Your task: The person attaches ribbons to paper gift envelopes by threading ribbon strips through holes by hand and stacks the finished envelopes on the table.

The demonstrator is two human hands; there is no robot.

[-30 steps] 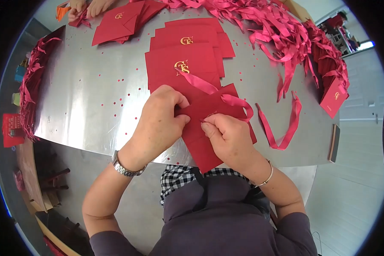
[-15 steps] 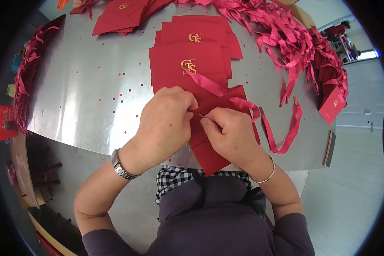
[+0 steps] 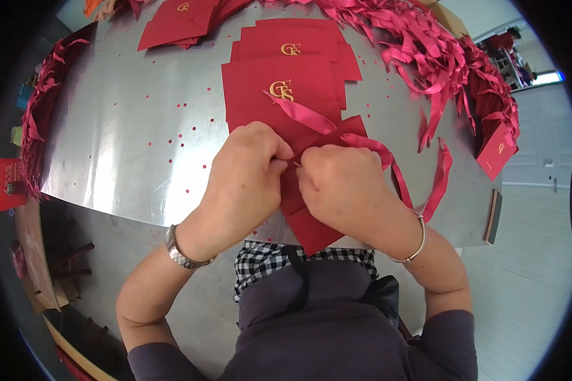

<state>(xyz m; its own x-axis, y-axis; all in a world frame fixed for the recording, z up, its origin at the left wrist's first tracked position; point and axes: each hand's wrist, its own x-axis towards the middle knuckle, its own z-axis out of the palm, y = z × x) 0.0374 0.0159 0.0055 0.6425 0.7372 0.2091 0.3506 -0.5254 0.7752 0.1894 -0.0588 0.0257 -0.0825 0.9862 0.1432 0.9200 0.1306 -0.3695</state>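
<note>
A small red paper bag (image 3: 314, 232) lies tilted at the table's near edge, under my two hands. My left hand (image 3: 248, 168) is closed in a pinch over its left side; what its fingertips hold is hidden. Close beside it, my right hand (image 3: 346, 181) is closed, with a thin pale pink tip, seemingly ribbon, showing at its fingertips. A pink ribbon (image 3: 305, 116) lies loose across the bag's upper part, and another length loops out past my right hand. Beyond them is an overlapping row of flat red bags (image 3: 286, 76) with gold print.
The metal table (image 3: 127, 146) is dotted with small red paper discs. Ribboned red bags (image 3: 35, 133) line its left edge. A large heap of pink ribbons (image 3: 419, 57) spreads over the far right. More red bags (image 3: 178, 22) lie at the back, near another person's hand (image 3: 110, 6).
My right hand has turned over, its back now upward, and moved slightly up toward my left hand. My left hand has shifted slightly up.
</note>
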